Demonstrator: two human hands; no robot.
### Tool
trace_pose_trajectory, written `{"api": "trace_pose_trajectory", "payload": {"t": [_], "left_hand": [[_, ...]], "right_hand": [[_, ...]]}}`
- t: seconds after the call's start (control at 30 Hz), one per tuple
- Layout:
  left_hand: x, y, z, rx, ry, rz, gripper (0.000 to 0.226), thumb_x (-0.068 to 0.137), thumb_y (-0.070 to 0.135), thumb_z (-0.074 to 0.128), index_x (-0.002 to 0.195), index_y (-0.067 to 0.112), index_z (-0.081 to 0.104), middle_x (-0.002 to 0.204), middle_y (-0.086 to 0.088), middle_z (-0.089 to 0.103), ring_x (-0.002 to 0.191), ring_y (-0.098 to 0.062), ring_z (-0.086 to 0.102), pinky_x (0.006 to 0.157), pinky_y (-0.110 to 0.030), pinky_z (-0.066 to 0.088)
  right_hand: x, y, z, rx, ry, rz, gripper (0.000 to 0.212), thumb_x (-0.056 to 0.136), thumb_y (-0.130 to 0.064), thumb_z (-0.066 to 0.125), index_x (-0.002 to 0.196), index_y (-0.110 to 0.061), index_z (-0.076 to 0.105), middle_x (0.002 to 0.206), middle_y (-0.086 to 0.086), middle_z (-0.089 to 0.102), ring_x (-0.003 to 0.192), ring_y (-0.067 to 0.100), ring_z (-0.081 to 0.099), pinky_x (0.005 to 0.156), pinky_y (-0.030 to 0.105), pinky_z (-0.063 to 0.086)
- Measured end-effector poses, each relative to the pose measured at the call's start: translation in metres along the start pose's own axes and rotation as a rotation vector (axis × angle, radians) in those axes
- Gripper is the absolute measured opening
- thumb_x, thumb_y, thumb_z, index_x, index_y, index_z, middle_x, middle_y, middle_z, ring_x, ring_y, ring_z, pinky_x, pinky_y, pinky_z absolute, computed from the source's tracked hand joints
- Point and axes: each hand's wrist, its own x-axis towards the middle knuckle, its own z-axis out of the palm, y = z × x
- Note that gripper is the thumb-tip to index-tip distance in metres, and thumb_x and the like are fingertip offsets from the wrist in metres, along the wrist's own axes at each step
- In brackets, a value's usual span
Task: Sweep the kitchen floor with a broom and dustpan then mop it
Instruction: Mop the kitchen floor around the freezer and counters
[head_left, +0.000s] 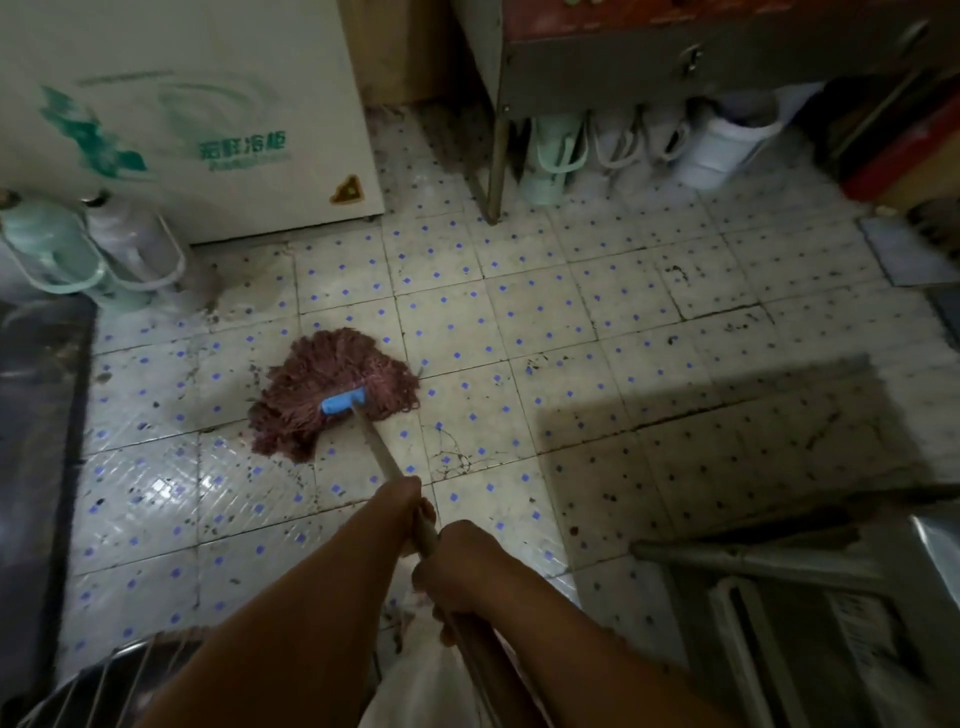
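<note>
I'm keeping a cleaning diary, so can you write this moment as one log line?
phase: mopping | left hand: grips mop handle | right hand: grips handle lower | mop head: on tiled floor

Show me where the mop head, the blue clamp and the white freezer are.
mop head (317, 364): head view, on the reddish strands.
blue clamp (340, 402): head view, its middle.
white freezer (208, 104): head view, front panel.

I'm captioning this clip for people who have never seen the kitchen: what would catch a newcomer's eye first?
First, the reddish-brown string mop head with a blue clamp, spread on the white floor tiles dotted with blue at centre. Next, both hands gripping its long pale handle at the bottom, left hand ahead of the right hand. At upper left stands a white chest freezer with green print.
</note>
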Motion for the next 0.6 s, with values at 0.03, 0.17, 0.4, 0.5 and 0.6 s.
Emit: {"api": "trace_pose_trajectory", "payload": {"t": [0.03,0.17,0.4,0.5,0.6], "left_hand": [[-0.006,-0.007,0.017,0.007,-0.009,-0.014,0.034,0.1,0.024,0.038,0.072,0.006,0.041,0.06,-0.003,0.038,0.05,-0.012,0.034,0.038,-0.017,0.029],[-0.031,-0.04,0.09,-0.015,-0.107,-0.071,0.028,0.099,0.022,0.04,0.075,0.007,0.042,0.06,-0.003,0.039,0.051,-0.01,0.038,0.046,-0.02,0.032],[-0.068,-0.103,0.209,0.147,-0.233,-0.036,0.033,0.1,0.021,0.034,0.071,0.008,0.045,0.057,-0.004,0.039,0.048,-0.012,0.038,0.046,-0.023,0.032],[-0.083,-0.125,0.243,0.267,-0.236,0.054,0.04,0.1,0.016,0.031,0.063,0.007,0.045,0.059,-0.007,0.043,0.051,-0.016,0.041,0.048,-0.023,0.033],[-0.096,-0.139,0.256,0.237,-0.269,0.035,0.037,0.1,0.018,0.031,0.067,0.008,0.045,0.061,-0.006,0.042,0.055,-0.015,0.04,0.049,-0.024,0.034]], "right_hand": [[-0.005,0.016,-0.01,-0.005,0.015,0.001,0.022,0.088,-0.014,0.057,0.109,-0.008,0.054,0.1,0.012,0.062,0.096,0.028,0.066,0.082,0.036,0.055],[-0.027,0.084,-0.052,-0.007,0.064,-0.008,0.023,0.088,-0.014,0.055,0.109,-0.004,0.057,0.084,0.006,0.058,0.082,0.023,0.063,0.066,0.03,0.054],[-0.073,0.189,-0.107,0.074,0.17,0.104,0.016,0.088,-0.014,0.054,0.102,-0.007,0.058,0.072,0.003,0.057,0.055,0.011,0.058,0.055,0.017,0.051],[-0.089,0.219,-0.123,0.014,0.249,0.094,0.016,0.09,-0.016,0.051,0.099,-0.01,0.063,0.073,-0.003,0.056,0.057,0.005,0.053,0.044,0.013,0.037],[-0.098,0.234,-0.129,-0.008,0.243,0.1,0.017,0.091,-0.013,0.052,0.103,-0.009,0.063,0.081,0.0,0.059,0.064,0.007,0.056,0.054,0.017,0.042]]}}
